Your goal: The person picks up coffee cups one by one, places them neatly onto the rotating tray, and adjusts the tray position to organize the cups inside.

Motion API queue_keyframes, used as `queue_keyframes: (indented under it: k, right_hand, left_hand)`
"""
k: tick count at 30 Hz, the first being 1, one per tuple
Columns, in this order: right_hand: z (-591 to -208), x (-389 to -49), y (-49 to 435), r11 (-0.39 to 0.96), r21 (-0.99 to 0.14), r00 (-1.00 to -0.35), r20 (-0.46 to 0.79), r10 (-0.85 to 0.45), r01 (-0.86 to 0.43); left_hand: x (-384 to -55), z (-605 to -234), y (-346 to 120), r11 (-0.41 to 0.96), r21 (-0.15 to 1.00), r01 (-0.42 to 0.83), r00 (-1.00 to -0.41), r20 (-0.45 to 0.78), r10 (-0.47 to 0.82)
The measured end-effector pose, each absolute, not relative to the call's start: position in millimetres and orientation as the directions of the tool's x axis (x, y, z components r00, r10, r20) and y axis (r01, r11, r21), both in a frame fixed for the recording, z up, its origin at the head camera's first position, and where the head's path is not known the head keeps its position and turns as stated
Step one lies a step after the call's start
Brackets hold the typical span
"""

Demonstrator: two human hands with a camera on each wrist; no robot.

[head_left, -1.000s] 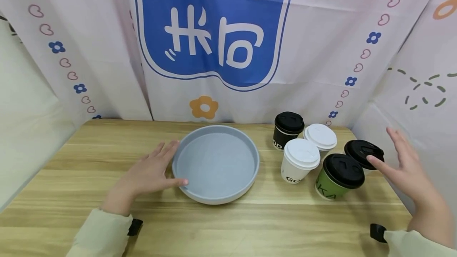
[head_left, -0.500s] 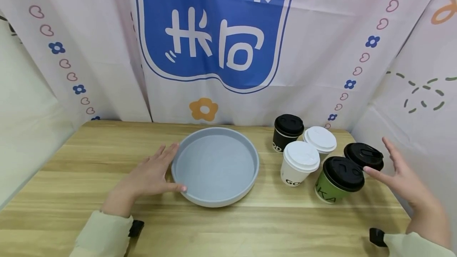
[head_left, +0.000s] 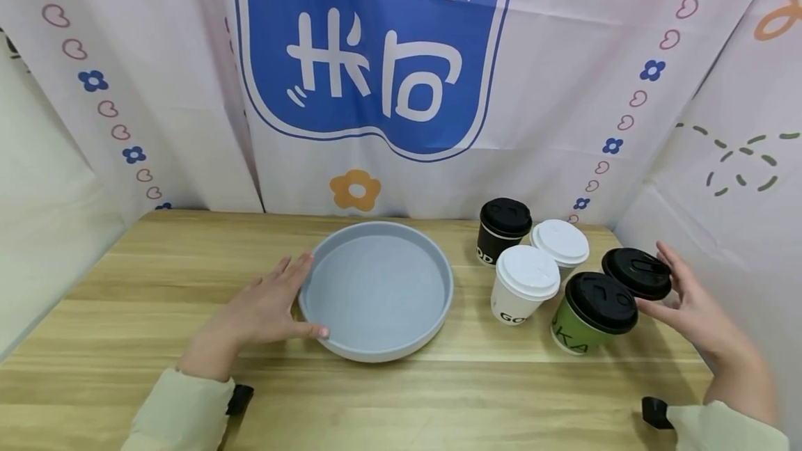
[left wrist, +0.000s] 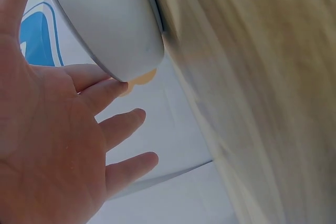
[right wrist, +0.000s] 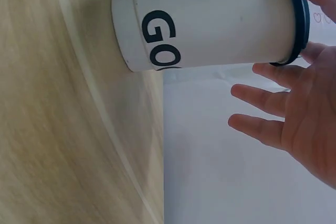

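A round grey plate [head_left: 377, 289] with a raised rim lies on the wooden table. My left hand [head_left: 257, 308] touches its left side with fingers spread, the thumb at the near rim; the left wrist view shows the plate's pale outer wall [left wrist: 113, 24] by the fingertips. On the right stands a white paper cup [right wrist: 220, 22] with dark lettering and a black lid [head_left: 635, 273]. Around that lid my right hand [head_left: 704, 312] is placed, thumb at the near side and index finger at the far side, the other fingers extended below it in the right wrist view.
A green cup [head_left: 579, 329] with a black lid stands against the right hand's cup. Behind and left are two white-lidded cups, a front one [head_left: 523, 287] and a rear one [head_left: 560, 242], plus a black cup [head_left: 501, 232]. A printed curtain [head_left: 564, 75] hangs behind the table.
My right hand has moved left and in around the black-lidded white cup, closing the gap at its lid. The left hand stays at the plate, and the cups have not moved.
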State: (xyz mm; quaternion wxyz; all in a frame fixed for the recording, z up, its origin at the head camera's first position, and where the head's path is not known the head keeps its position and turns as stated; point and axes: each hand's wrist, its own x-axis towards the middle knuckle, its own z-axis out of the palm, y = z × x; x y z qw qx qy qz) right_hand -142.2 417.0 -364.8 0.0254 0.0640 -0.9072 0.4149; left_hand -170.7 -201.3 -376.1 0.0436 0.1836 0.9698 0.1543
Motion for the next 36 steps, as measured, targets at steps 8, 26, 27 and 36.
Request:
queue_keyframes:
  k: [8,26,27,36]
  right_hand:
    - [-373,-149,420,0.639,-0.734,-0.972,0.204,-0.12,-0.232]
    - [-383,-151,416,0.47,-0.824,-0.948,0.295,-0.122,-0.317]
    - [-384,-151,415,0.465,-0.825,-0.946,0.303,-0.119,-0.323]
    - [-382,-155,416,0.491,-0.81,-0.942,0.328,-0.075,-0.321]
  left_hand:
    - [-170,-374,-200,0.885,0.313,0.346,-0.926,-0.036,0.375]
    - [-169,-376,-200,0.874,0.329,0.358,-0.917,-0.054,0.396]
    - [-169,-376,-200,0.873,0.328,0.361,-0.916,-0.052,0.398]
    - [-172,-380,-200,0.88,0.318,0.353,-0.918,-0.061,0.391]
